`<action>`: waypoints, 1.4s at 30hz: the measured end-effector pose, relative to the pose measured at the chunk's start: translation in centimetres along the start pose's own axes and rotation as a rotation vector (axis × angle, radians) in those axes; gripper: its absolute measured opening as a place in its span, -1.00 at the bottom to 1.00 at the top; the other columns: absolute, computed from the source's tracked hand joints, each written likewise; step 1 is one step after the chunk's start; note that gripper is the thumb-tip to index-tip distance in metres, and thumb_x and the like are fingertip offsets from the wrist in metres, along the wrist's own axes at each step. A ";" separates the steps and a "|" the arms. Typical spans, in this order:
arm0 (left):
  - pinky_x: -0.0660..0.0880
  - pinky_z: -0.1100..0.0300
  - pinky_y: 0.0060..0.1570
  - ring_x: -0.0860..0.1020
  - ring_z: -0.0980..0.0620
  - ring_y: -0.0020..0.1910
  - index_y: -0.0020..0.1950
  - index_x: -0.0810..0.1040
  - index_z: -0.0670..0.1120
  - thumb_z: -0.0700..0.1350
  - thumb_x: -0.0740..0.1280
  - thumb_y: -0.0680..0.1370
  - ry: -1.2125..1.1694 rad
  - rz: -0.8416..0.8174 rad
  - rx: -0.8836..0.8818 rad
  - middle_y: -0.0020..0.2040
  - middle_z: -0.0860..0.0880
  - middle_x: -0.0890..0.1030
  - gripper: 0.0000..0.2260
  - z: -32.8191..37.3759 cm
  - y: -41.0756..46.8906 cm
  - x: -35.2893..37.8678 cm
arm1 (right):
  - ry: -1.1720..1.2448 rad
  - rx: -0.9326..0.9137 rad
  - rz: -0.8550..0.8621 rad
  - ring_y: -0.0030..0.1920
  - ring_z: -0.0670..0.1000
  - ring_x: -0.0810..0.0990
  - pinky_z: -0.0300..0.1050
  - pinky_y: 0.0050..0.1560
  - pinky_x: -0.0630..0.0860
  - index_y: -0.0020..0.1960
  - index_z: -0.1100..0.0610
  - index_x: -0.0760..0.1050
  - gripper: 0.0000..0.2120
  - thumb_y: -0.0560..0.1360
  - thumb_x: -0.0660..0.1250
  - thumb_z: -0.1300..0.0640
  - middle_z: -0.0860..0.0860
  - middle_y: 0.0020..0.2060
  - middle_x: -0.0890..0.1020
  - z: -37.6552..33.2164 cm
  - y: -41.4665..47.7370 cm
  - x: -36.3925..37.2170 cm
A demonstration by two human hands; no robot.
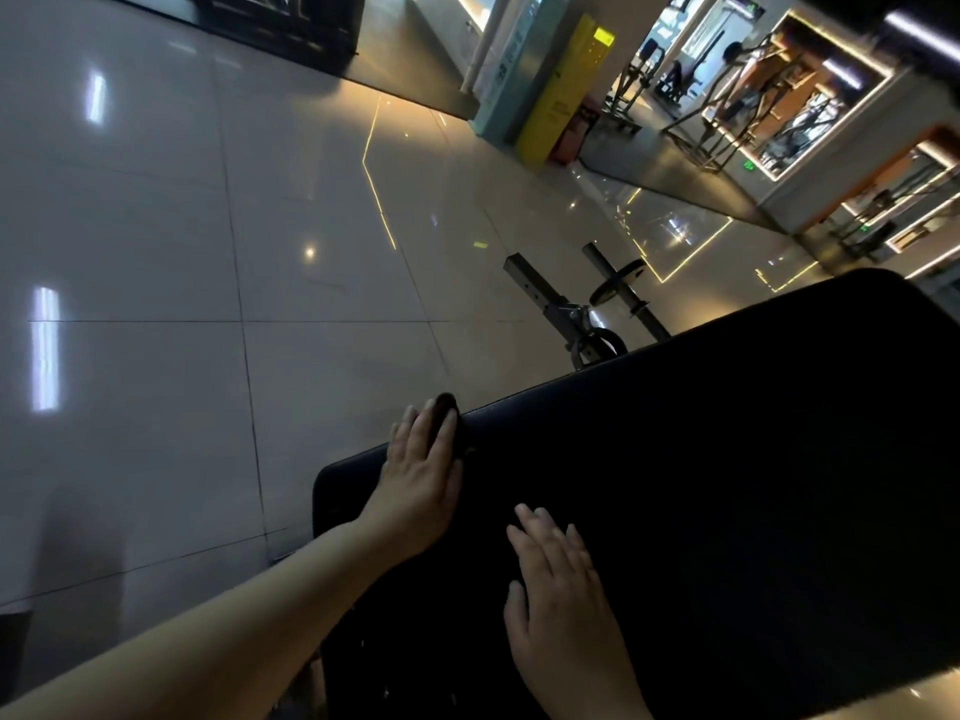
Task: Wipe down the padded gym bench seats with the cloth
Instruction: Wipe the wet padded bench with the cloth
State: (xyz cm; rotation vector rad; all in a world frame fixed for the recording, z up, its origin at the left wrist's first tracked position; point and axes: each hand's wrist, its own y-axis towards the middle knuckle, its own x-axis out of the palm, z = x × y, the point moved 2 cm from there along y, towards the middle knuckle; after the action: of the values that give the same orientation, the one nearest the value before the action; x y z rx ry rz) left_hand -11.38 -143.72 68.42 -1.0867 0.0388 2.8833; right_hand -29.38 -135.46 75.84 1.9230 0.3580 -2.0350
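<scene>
A black padded bench seat [727,459] fills the lower right of the head view. My left hand [421,470] lies with straight fingers at the pad's left edge, pressing a dark cloth [451,407] that shows only past my fingertips. My right hand [561,600] rests flat on the pad nearer to me, fingers straight, holding nothing. Most of the cloth is hidden under my left hand.
Glossy tiled floor [208,252] spreads to the left and ahead. The bench's metal frame with a small weight plate [618,291] sticks out beyond the pad. A yellow sign column [566,90] and gym machines [727,96] stand far off.
</scene>
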 end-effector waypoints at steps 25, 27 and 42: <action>-0.29 0.23 0.51 -0.28 0.34 0.52 0.61 -0.07 0.18 -0.36 0.19 0.55 -0.271 -0.232 0.142 0.58 0.29 -0.20 -0.21 -4.3 -6.6 0.0 | -0.005 0.238 0.088 0.56 0.01 -0.33 -0.03 0.55 -0.27 0.62 0.09 -0.23 -0.27 0.60 0.13 0.24 0.05 0.61 -0.24 1.0 3.9 -1.8; -0.30 0.24 0.50 -0.28 0.36 0.51 0.60 -0.08 0.21 -0.35 0.18 0.56 -0.263 -0.209 0.124 0.56 0.34 -0.21 -0.22 -4.2 -6.9 0.2 | -0.068 0.162 0.065 0.59 0.07 -0.20 0.02 0.56 -0.15 0.63 0.10 -0.17 -0.19 0.56 0.25 0.22 0.11 0.62 -0.17 -1.2 4.5 -0.5; -0.35 0.29 0.47 -0.37 0.33 0.49 0.59 -0.22 0.16 -0.32 0.11 0.62 -0.144 -0.198 0.175 0.55 0.27 -0.31 -0.27 -5.6 -8.0 0.3 | -0.184 0.132 0.107 0.60 0.13 -0.01 0.07 0.55 0.02 0.61 0.18 0.08 -0.26 0.46 0.19 0.41 0.14 0.62 0.02 -3.2 2.4 0.8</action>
State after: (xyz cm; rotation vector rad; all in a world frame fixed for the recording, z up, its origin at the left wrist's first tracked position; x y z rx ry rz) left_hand -7.39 -135.98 64.04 -0.8028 0.1641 2.7122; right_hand -25.50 -136.46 74.94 1.7660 0.0762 -2.1906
